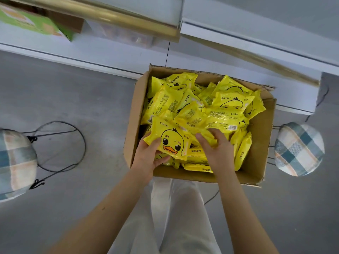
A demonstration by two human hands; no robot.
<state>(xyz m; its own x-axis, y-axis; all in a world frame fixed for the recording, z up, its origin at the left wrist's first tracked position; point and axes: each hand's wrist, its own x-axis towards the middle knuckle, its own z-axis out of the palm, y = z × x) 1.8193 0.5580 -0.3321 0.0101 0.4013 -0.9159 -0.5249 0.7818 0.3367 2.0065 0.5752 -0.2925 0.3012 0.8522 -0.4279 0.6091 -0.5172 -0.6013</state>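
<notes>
A box point(135, 114) stands open on the floor, heaped with yellow packs point(225, 105). The left hand point(148, 154) grips one pack point(172, 142), duck face up, at the box's near left corner: the thumb lies on top and the fingers curl under its near edge. The right hand point(216, 149) sits just beside it, thumb touching the pack's right end, fingers bent down into the heap; whether they grip anything is hard to tell. A checked stool point(299, 149) stands right of the box, another stool point(16, 162) well off to the left. A white shelf point(91, 52) runs behind, with a green carton point(33, 22) on it.
</notes>
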